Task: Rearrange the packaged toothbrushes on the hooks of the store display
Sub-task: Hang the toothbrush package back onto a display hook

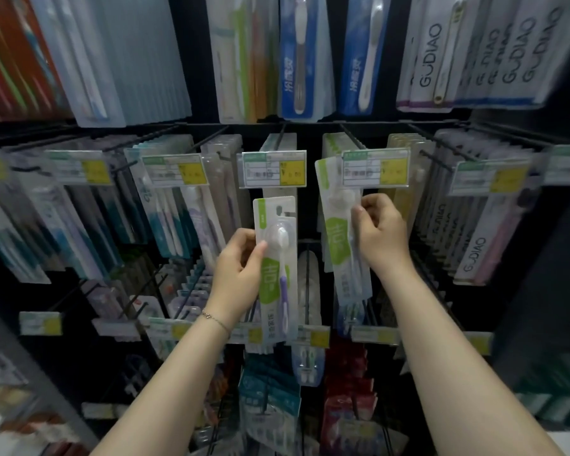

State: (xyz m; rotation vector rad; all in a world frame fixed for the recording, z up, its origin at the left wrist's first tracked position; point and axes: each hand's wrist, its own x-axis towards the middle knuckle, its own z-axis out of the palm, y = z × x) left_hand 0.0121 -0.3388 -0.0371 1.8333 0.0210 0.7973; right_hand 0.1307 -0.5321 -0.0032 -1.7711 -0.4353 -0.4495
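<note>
Two toothbrush packs (277, 284) (338, 245), near upright, heads up

Left-hand pack (272, 291): white card, lime-green panel, purple brush handle, white head. Right-hand pack (338, 232): same white and lime green. Price tag (273, 168) above left hand (236, 274): white, yellow block, green strip. Packs (346, 406) below right hand (380, 235): red.
</note>
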